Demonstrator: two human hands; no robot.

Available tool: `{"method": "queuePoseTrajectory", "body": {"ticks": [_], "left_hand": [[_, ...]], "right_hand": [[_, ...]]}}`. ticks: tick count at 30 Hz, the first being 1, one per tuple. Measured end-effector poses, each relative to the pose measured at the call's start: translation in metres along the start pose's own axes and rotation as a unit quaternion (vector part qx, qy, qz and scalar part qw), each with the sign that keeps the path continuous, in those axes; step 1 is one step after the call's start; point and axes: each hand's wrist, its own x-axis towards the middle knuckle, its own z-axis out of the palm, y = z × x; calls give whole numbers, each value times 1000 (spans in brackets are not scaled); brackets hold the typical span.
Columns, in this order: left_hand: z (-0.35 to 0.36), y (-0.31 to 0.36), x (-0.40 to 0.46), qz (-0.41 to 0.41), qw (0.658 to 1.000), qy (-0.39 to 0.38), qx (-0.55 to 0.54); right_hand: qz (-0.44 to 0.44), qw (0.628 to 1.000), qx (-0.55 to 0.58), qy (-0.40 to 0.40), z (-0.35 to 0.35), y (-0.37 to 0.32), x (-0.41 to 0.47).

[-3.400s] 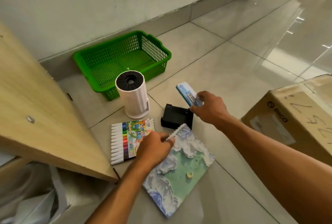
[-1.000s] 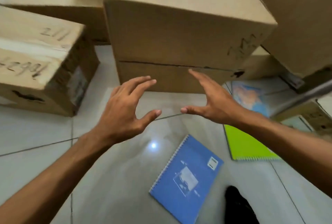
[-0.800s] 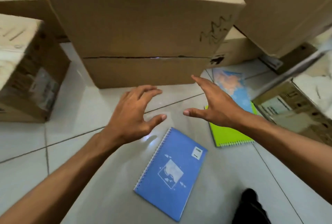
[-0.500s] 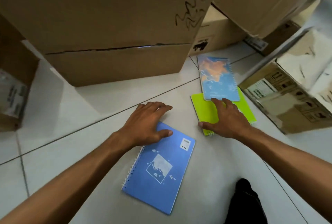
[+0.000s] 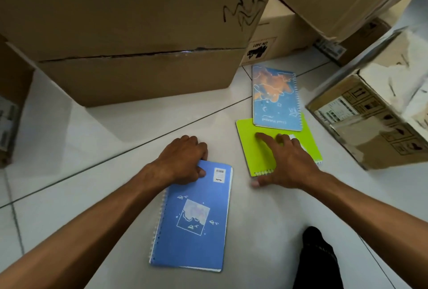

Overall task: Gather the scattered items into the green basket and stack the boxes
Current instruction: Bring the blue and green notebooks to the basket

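head view: hands reach down to notebooks scattered on a white tiled floor [image 5: 266, 210], seen from above. the left hand [image 5: 183, 161] grips the far end of a blue spiral notebook [image 5: 194, 217], fingers curled over its top edge and thumb pressed on the cover beside a small white label. that notebook lies flat near the middle of the floor, spiral along its left side. just right of the blue spiral notebook, the right hand [image 5: 284, 161] rests on a lime green notebook [image 5: 257, 149], fingers spread and nearly straight across the cover, thumb at the near edge by the spiral; whether the thumb has got under the edge cannot be told. beyond the blue spiral notebook and to its right, a light blue notebook with an orange cloud print [image 5: 275, 98] lies partly on top of the green one, overlapping its far edge. beyond the blue spiral notebook stand two stacked cardboard boxes [image 5: 129, 34], black scribble on the upper one's corner. a torn carton with shipping labels [image 5: 375, 117] sits well to the right of the blue spiral notebook, past the green one. a dark shape [image 5: 317, 258], blurred, shows at the frame's bottom.
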Motion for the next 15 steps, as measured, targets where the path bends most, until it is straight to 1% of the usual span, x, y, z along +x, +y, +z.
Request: {"method": "queuePoseTrajectory", "body": {"ticks": [3,7,9,12,15], "left_hand": [[-11,-14,-9,-17,997,-50,-48],[-27,-31,-21,-43,987,-99,-121],[-32,-38,-26,-57,986,-83,-135],[-37,-43,-36,-67,991,-22,-115],[-44,-46,-46,-56,994,63,-74]], "right_hand": [[-63,996,-69,10,5,-13,-2],[-115,979,-167,-12,-2,-18,0],[-141,965,-219,-9,-9,-19,-1],[-190,943,-264,73,-15,-31,-3],[-194,937,-259,131,-26,-57,-6]]}}
